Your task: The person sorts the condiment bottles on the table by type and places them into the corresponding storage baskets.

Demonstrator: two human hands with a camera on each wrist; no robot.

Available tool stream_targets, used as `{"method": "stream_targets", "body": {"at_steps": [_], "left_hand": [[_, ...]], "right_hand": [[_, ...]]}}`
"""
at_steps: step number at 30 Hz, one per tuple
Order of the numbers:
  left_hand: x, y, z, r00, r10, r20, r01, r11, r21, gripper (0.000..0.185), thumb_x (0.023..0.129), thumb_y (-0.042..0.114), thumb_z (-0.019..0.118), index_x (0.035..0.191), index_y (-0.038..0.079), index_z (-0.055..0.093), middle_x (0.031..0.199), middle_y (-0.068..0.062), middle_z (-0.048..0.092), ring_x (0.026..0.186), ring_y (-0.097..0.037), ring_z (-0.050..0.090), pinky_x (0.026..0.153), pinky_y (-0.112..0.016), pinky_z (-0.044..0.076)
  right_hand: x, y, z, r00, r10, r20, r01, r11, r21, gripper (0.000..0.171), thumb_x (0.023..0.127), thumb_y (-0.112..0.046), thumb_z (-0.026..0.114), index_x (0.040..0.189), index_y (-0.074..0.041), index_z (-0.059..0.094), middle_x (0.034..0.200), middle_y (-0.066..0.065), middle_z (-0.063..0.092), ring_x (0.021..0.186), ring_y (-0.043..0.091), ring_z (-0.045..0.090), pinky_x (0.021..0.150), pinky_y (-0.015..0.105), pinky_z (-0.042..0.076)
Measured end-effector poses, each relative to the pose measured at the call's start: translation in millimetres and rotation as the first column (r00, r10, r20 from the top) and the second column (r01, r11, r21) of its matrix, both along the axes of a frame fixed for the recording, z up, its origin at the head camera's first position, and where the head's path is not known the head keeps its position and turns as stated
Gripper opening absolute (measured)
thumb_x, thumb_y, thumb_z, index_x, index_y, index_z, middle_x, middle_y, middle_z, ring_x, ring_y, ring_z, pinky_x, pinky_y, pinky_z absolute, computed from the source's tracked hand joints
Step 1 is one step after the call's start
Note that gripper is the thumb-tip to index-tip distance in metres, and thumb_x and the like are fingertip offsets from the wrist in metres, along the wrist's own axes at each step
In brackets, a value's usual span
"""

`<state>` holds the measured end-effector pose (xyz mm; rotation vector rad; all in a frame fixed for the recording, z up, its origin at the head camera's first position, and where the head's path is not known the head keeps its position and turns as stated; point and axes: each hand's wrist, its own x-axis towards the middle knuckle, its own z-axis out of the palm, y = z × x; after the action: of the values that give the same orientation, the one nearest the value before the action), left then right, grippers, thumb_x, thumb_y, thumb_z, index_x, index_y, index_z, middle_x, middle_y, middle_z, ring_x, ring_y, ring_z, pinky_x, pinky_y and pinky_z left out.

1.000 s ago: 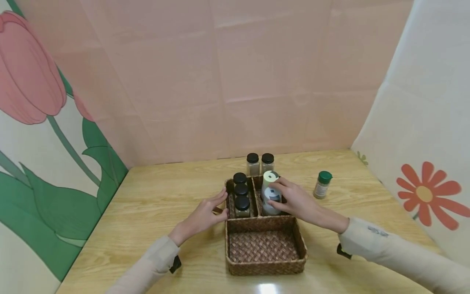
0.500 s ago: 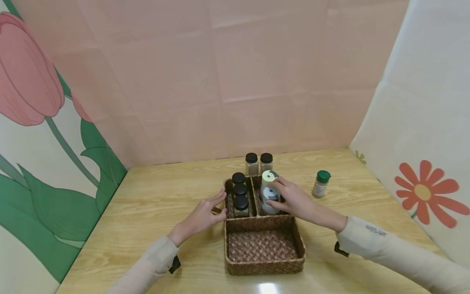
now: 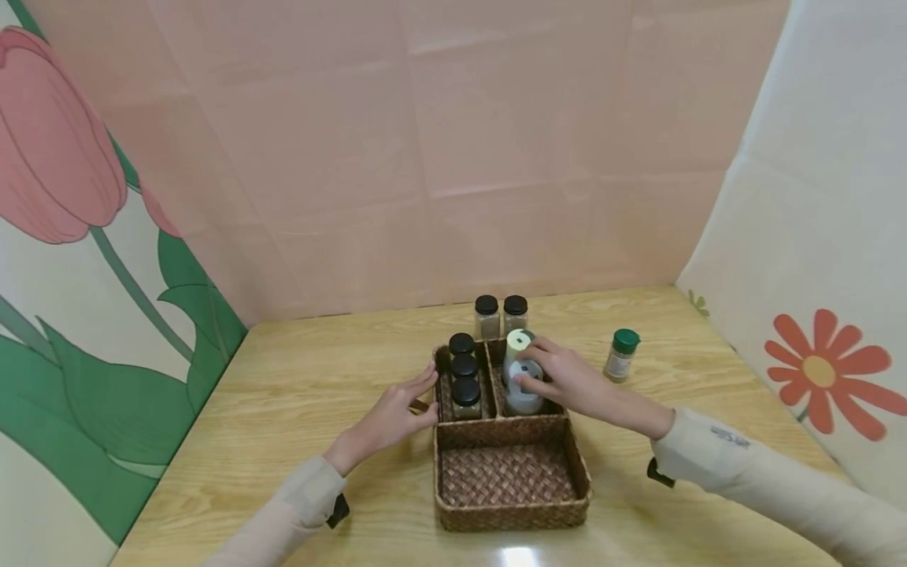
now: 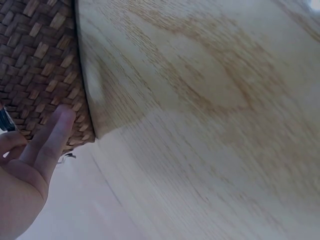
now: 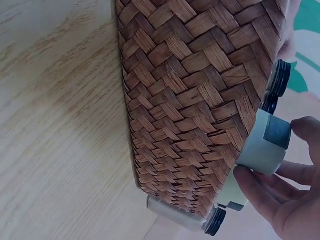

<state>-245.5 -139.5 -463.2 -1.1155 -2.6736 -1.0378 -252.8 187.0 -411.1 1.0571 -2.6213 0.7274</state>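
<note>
Basket [image 3: 512,517], brown woven, three compartments: stands on the wood-grain surface [image 3: 340,354], about midway between its left and right edges, wide compartment toward the wearer, two narrow ones toward the back edge.

Right hand [image 3: 570,382]: reaches in from the right-edge side, over the right narrow compartment. Fingers closed to the width of a cap; per the right wrist view they pinch the nearer pale-capped spice bottle [image 3: 524,404] by its top. Bottle sits in that compartment, front end; whether its base touches the basket floor cannot be told. The farther pale-capped bottle [image 3: 517,340] stands directly behind it, toward the back edge, the two close together; one finger lies between their caps.

Key relation (judged): gripped bottle lies just left of the right palm, within its fingers, long axis roughly upright, cap up. Right hand is clearly the nearer; left hand is across the basket, a row of three black-lidded jars [image 3: 464,365] between.

Left hand [image 3: 390,413]: spread loosely, two fingers extended against the basket's outer wall, nothing grasped.

Elsewhere: pair of black-lidded glass jars [image 3: 486,324] behind the basket, near the back edge; green-capped jar [image 3: 620,365] well apart, toward the back right corner.
</note>
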Motion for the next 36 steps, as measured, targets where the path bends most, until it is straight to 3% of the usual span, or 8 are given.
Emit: {"method": "stream_targets", "body": {"at_steps": [8, 15, 17, 21, 24, 28, 30, 36], "left_hand": [[-0.3, -0.6, -0.7, 1.000, 0.008, 0.017, -0.008, 1.000, -0.006, 0.056, 0.100, 0.018, 0.055, 0.148, -0.004, 0.038, 0.157, -0.018, 0.027, 0.044, -0.007, 0.051, 0.043, -0.018, 0.038], [-1.4, 0.5, 0.0, 1.000, 0.017, 0.004, -0.017, 1.000, -0.022, 0.056, 0.099, 0.019, 0.056, 0.148, -0.004, 0.039, 0.156, -0.019, 0.029, 0.035, 0.000, 0.023, 0.041, -0.018, 0.035], [-1.9, 0.6, -0.3, 1.000, 0.019, 0.004, -0.019, 0.999, -0.027, 0.056, 0.099, 0.019, 0.056, 0.148, -0.005, 0.039, 0.156, -0.020, 0.029, 0.036, -0.001, 0.025, 0.041, -0.018, 0.035], [-1.6, 0.2, 0.3, 0.999, 0.019, 0.029, -0.019, 1.000, -0.012, 0.057, 0.099, 0.018, 0.056, 0.148, -0.005, 0.039, 0.157, -0.020, 0.028, 0.050, 0.001, 0.052, 0.042, -0.019, 0.036], [-1.6, 0.6, 1.2, 0.999, 0.021, 0.040, -0.021, 1.000, -0.009, 0.057, 0.099, 0.019, 0.056, 0.148, -0.005, 0.039, 0.157, -0.019, 0.027, 0.050, 0.000, 0.052, 0.042, -0.020, 0.036], [-1.1, 0.6, 2.4, 0.999, 0.030, 0.044, -0.030, 0.999, -0.016, 0.057, 0.099, 0.019, 0.056, 0.149, -0.003, 0.038, 0.158, -0.017, 0.027, 0.038, -0.005, 0.035, 0.042, -0.020, 0.036], [-1.0, 0.2, 2.4, 0.998, 0.032, 0.052, -0.031, 0.999, -0.017, 0.057, 0.100, 0.020, 0.056, 0.149, -0.002, 0.038, 0.158, -0.016, 0.026, 0.039, -0.005, 0.040, 0.043, -0.020, 0.037], [-1.5, -0.4, -0.4, 0.998, 0.019, 0.065, -0.020, 1.000, 0.016, 0.057, 0.099, 0.019, 0.056, 0.149, -0.002, 0.037, 0.158, -0.016, 0.025, 0.063, -0.009, 0.066, 0.046, -0.020, 0.043]], "right_hand": [[-4.0, 0.7, 1.5, 1.000, 0.025, 0.010, -0.025, 1.000, -0.009, 0.023, 0.098, -0.021, 0.065, 0.111, -0.003, 0.069, 0.102, 0.006, 0.060, 0.074, 0.005, 0.056, 0.058, 0.023, 0.049], [-5.6, 2.8, 2.7, 0.998, 0.004, -0.061, -0.005, 1.000, -0.018, 0.017, 0.097, -0.017, 0.065, 0.106, -0.005, 0.072, 0.099, 0.005, 0.063, 0.072, 0.006, 0.058, 0.058, 0.023, 0.050], [-6.6, 3.2, 3.5, 0.997, 0.001, -0.079, -0.003, 1.000, -0.028, 0.014, 0.097, -0.015, 0.066, 0.103, -0.005, 0.072, 0.097, 0.004, 0.064, 0.072, 0.006, 0.059, 0.058, 0.023, 0.050], [-9.3, 3.0, 4.7, 0.994, -0.002, -0.105, -0.002, 0.999, -0.035, 0.010, 0.096, -0.012, 0.066, 0.100, -0.006, 0.072, 0.089, 0.000, 0.063, 0.070, 0.005, 0.058, 0.057, 0.023, 0.050], [-11.8, 3.6, 4.7, 0.994, -0.002, -0.111, -0.002, 1.000, -0.031, 0.008, 0.096, -0.011, 0.066, 0.099, -0.006, 0.072, 0.086, -0.002, 0.061, 0.070, 0.005, 0.057, 0.057, 0.023, 0.050], [-16.1, 3.3, 4.3, 0.995, 0.001, -0.104, -0.004, 1.000, -0.029, 0.009, 0.096, -0.010, 0.065, 0.099, -0.005, 0.072, 0.085, -0.003, 0.060, 0.070, 0.005, 0.056, 0.057, 0.023, 0.049], [-19.2, 2.3, 4.7, 0.994, 0.000, -0.111, -0.003, 1.000, -0.030, 0.009, 0.096, -0.010, 0.066, 0.098, -0.004, 0.073, 0.084, -0.004, 0.059, 0.069, 0.005, 0.055, 0.056, 0.024, 0.048], [-30.3, 0.9, 7.6, 0.988, -0.036, -0.148, 0.031, 0.999, -0.039, 0.008, 0.095, -0.011, 0.067, 0.091, -0.006, 0.072, 0.076, -0.005, 0.056, 0.063, 0.005, 0.051, 0.052, 0.024, 0.046]]}}
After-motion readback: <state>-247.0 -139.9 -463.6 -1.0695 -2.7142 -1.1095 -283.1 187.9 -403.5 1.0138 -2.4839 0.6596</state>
